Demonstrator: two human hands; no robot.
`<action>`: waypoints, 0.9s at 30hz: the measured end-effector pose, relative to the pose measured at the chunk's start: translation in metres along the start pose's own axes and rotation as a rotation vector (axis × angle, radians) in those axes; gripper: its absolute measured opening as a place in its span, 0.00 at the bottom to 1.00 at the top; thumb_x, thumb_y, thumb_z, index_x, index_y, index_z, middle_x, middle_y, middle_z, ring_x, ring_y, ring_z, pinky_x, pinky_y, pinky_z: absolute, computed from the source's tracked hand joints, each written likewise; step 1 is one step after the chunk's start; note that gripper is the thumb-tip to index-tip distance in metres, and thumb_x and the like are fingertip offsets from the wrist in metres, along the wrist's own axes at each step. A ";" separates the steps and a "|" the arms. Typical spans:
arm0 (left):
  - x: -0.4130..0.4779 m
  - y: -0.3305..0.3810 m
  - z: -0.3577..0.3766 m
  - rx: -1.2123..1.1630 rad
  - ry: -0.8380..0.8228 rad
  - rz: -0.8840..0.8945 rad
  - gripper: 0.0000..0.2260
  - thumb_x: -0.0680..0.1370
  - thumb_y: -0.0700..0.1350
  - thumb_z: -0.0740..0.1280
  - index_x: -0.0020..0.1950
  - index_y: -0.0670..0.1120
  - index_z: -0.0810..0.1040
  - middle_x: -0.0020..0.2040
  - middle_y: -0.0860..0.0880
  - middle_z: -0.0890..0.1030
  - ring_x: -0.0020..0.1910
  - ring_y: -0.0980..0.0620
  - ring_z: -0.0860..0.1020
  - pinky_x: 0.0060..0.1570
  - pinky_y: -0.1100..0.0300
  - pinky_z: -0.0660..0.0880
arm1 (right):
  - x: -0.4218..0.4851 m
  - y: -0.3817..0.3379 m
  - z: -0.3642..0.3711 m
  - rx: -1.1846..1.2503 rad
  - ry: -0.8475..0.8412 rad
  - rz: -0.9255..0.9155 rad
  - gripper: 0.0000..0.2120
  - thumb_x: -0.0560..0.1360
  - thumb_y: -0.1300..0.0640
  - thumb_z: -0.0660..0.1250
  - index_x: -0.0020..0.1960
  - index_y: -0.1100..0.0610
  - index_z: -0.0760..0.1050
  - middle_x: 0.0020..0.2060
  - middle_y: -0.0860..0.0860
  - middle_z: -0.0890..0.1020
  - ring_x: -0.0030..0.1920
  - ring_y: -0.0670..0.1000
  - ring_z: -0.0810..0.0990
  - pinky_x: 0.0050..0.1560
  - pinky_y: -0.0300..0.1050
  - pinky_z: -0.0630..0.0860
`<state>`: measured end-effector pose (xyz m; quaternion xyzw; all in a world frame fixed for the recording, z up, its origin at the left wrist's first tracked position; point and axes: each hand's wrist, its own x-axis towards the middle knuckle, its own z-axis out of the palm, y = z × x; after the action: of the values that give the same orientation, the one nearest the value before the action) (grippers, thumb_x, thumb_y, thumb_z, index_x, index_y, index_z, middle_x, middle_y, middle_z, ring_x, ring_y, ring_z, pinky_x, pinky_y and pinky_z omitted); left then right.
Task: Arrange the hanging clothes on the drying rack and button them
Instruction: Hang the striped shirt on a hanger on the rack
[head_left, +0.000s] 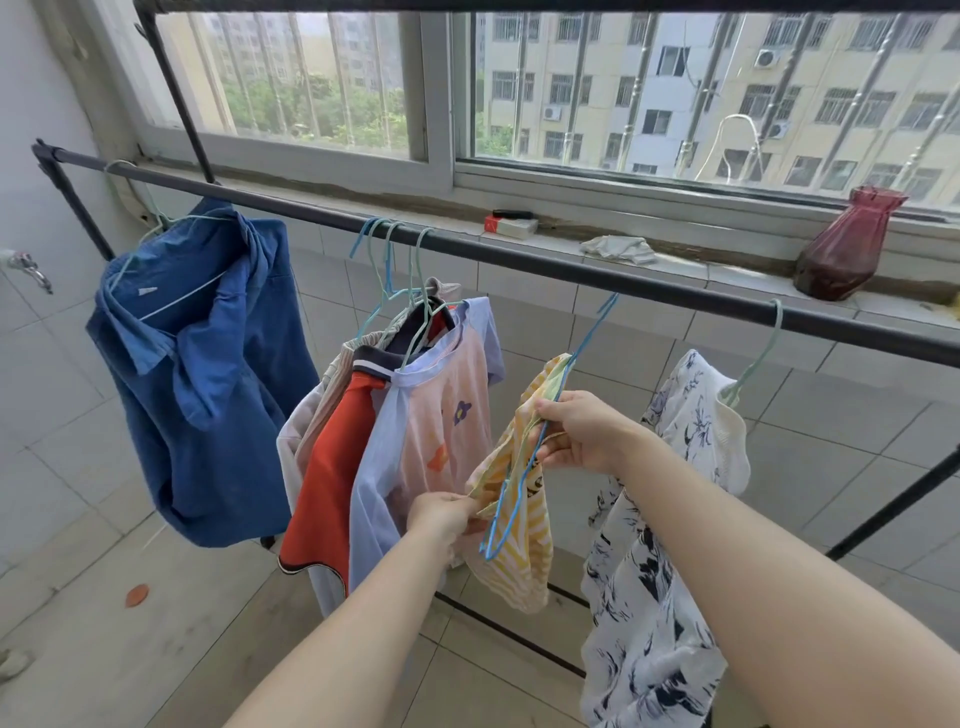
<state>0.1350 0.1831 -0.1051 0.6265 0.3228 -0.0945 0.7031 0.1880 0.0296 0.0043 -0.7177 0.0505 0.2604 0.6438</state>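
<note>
Through the head camera I see a tiled balcony room: pale square floor tiles (78, 493), the same tile on the low wall under a wide sliding window (311, 78) that looks out on trees and apartment blocks. The black metal drying rack (519, 262) runs across the view, just in front of the sill.

My left hand (441, 512) pinches the lower edge of the yellow-and-white striped garment (519, 551). My right hand (582, 431) is higher, curled round the same garment's top edge together with its blue wire hanger (519, 478), whose hook is over the rail. The hands are apart.

Left of it hang a bunched pale lilac-and-pink top with a flower print (441, 405) and an orange-red shirt (332, 467), touching each other. Well apart, at the rail's far left, is a rumpled blue collared shirt (208, 374). Just right of my hands hangs a white garment with dark floral print (649, 597).

On the sill stand a dark red glass vase (841, 249), a red-and-white box (511, 226) and a crumpled white cloth (618, 248). A small orange disc (137, 595) lies on the floor.
</note>
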 end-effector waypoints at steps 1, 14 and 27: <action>0.000 0.000 0.000 -0.006 0.006 0.021 0.02 0.71 0.32 0.70 0.40 0.36 0.78 0.31 0.42 0.79 0.29 0.48 0.78 0.27 0.61 0.77 | 0.000 0.000 0.000 0.006 0.007 -0.004 0.10 0.81 0.58 0.55 0.43 0.59 0.69 0.27 0.55 0.77 0.20 0.49 0.75 0.22 0.39 0.76; -0.023 -0.019 -0.026 -0.503 -0.391 0.080 0.06 0.80 0.35 0.57 0.47 0.40 0.73 0.25 0.48 0.70 0.23 0.55 0.70 0.40 0.54 0.76 | 0.011 -0.005 0.024 0.121 0.101 -0.052 0.09 0.82 0.58 0.53 0.45 0.60 0.66 0.31 0.57 0.76 0.18 0.49 0.75 0.20 0.38 0.75; -0.033 -0.012 -0.041 -0.121 -0.352 0.159 0.06 0.79 0.36 0.61 0.50 0.37 0.77 0.28 0.49 0.74 0.30 0.56 0.76 0.44 0.56 0.80 | 0.015 -0.012 0.016 0.090 0.076 -0.040 0.09 0.81 0.59 0.54 0.44 0.60 0.68 0.31 0.57 0.77 0.19 0.49 0.75 0.19 0.38 0.73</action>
<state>0.0895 0.2108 -0.0964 0.5806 0.1496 -0.1272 0.7902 0.2009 0.0513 0.0079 -0.6982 0.0720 0.2176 0.6782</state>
